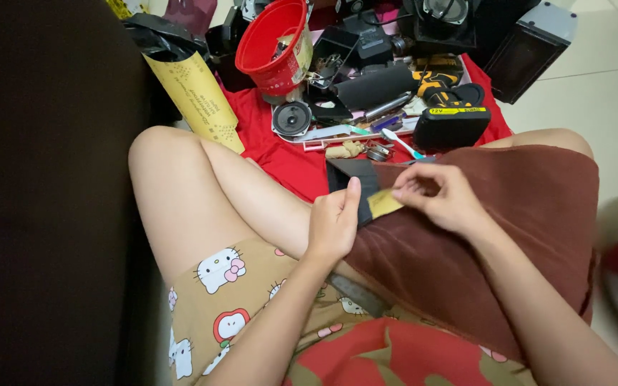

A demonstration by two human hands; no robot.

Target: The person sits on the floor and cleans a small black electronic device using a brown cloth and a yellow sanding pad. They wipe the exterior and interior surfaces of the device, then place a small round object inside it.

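I sit on the floor with a brown towel [509, 214] over my right thigh. My left hand [334, 221] grips a dark sheet of sandpaper [355, 175], thumb pressed along its edge. My right hand [441, 196] pinches the sheet's yellow-backed corner [383, 204] between its fingertips. The two hands meet over the towel's left edge, just above my knees.
A red cloth [287, 161] on the floor carries a red bucket [275, 43], a small speaker [292, 118], a yellow-and-black cordless drill [448, 107], a toothbrush [400, 143] and several small tools. A yellow sandpaper roll [194, 96] leans at the left. Dark furniture [44, 193] fills the left side.
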